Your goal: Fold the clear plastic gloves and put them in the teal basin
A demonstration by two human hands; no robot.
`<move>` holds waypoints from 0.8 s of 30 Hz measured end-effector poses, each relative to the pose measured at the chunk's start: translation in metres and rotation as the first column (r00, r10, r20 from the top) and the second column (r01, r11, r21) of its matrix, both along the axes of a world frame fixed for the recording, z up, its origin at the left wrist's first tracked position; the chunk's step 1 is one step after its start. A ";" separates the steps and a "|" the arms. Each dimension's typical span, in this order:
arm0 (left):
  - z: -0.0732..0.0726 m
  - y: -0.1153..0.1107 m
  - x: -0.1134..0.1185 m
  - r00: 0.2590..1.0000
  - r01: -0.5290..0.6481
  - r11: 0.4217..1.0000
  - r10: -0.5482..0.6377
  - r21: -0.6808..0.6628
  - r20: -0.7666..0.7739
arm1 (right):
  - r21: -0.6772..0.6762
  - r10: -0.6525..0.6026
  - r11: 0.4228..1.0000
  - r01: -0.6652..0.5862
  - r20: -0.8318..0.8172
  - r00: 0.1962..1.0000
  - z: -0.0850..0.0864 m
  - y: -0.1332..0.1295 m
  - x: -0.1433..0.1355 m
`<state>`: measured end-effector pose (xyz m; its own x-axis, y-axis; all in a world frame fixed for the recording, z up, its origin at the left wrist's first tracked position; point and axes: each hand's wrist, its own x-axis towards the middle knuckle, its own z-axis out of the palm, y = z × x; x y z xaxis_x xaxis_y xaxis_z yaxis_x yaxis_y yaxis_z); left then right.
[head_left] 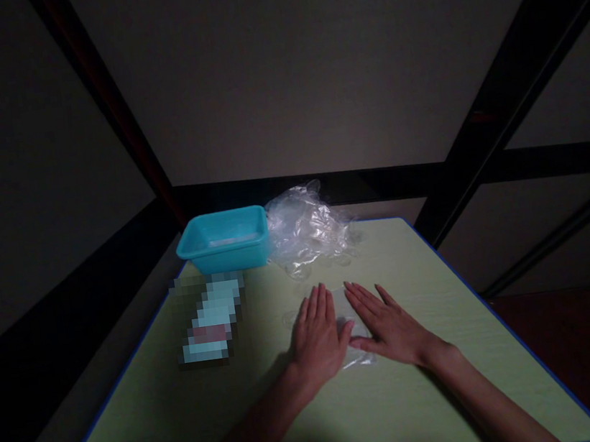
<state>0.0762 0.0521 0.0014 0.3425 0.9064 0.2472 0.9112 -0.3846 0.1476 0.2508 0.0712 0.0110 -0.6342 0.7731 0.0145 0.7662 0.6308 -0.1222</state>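
A thin clear plastic piece (356,353) lies flat on the pale green table (191,423), partly hidden beneath my hands. My left hand (318,337) rests palm down on its left part, fingers stretched forward. On its right part lies my right hand (390,324), also palm down, with the fingers extended and angled to the left. The two thumbs nearly meet over the plastic. Beyond the hands sits a crumpled heap of clear plastic (307,230), its sheets overlapping.
At the back left stands a turquoise basket (229,257) with something pale inside. Nearer on the left lies a blurred-out light blue item (213,319). A blue edge rims the table, and a wall (286,70) rises behind it.
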 end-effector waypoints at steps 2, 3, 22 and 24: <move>0.001 0.001 -0.004 1.000 -0.015 1.000 0.014 -0.008 -0.008 | -0.022 -0.005 1.000 0.005 0.012 1.000 0.002 0.000 -0.001; 0.001 0.001 -0.006 1.000 -0.022 1.000 0.022 -0.005 -0.010 | -0.028 -0.006 1.000 0.007 0.015 1.000 0.003 0.000 -0.001; -0.008 0.010 -0.051 0.989 -0.061 0.993 0.073 0.096 -0.131 | -0.021 -0.017 1.000 0.018 0.049 0.999 0.006 -0.001 -0.002; -0.008 0.012 -0.058 0.990 -0.031 0.995 0.044 0.096 -0.135 | -0.032 -0.018 0.999 0.020 0.049 0.999 0.008 -0.002 -0.002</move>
<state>0.0177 0.0637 -0.0064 0.3451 0.8944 0.2845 0.9344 -0.3561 -0.0139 0.2488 0.0692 0.0187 -0.6186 0.7846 -0.0412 0.7836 0.6123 -0.1051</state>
